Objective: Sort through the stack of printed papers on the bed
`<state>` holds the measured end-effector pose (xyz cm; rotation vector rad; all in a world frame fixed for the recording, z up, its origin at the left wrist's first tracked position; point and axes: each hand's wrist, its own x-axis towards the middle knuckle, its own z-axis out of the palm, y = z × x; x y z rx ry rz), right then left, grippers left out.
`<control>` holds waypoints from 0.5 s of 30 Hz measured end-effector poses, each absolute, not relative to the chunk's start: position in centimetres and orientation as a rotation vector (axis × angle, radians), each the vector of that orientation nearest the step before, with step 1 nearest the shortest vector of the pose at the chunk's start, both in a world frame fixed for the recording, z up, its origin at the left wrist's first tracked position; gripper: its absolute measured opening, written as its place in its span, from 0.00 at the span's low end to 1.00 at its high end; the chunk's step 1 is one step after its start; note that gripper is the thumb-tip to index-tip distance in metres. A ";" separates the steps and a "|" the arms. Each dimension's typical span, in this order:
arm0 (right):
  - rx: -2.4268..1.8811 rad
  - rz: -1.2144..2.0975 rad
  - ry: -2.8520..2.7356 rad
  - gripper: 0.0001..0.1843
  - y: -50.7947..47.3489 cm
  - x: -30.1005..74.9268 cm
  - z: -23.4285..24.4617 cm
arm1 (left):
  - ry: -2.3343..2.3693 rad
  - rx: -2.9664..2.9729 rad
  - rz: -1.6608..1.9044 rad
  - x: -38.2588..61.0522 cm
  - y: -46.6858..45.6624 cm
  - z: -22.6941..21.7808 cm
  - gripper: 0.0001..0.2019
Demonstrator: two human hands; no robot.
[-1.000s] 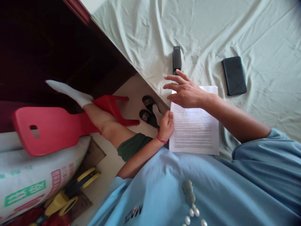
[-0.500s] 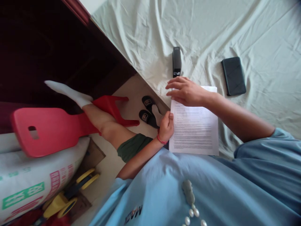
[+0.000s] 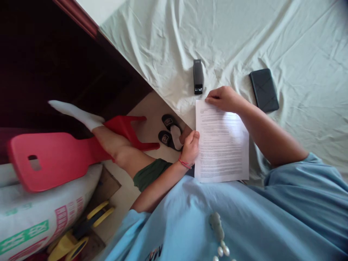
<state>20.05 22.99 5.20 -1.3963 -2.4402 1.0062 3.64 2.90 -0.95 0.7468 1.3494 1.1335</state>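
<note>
Printed sheets of paper (image 3: 221, 152) lie in front of my body, their lower edge against my blue shirt. My left hand (image 3: 191, 145) is closed on their left edge, thumb on top. At the top edge, my right hand (image 3: 224, 98) pinches the paper with its fingertips, the fingers bent together. Just beyond the paper's top left corner a black stapler (image 3: 198, 76) rests on the pale bedsheet. Further right, a dark phone or phone case (image 3: 264, 90) lies flat near my right forearm. How many sheets there are, I cannot tell.
The wrinkled bedsheet (image 3: 231, 32) spreads over the bed, whose edge runs down on the left. A red plastic chair (image 3: 54, 156) stands there, with my leg across it. Black slippers (image 3: 167, 137) are on the floor. A printed white sack (image 3: 59, 203) lies behind the chair.
My right hand has gone from hovering with spread fingers over the paper's top left to pinching its top edge. The left hand still holds the side. The view has shifted slightly.
</note>
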 end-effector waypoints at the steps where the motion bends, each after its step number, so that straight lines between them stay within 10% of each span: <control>1: -1.395 0.996 -2.441 0.15 23.3 19.9 5.0 | 1.332 0.705 1.131 3.8 3.2 -0.7 0.34; 15: -1.447 0.812 -2.325 0.17 26.2 18.7 3.5 | 1.402 0.630 1.085 3.7 6.9 0.6 0.24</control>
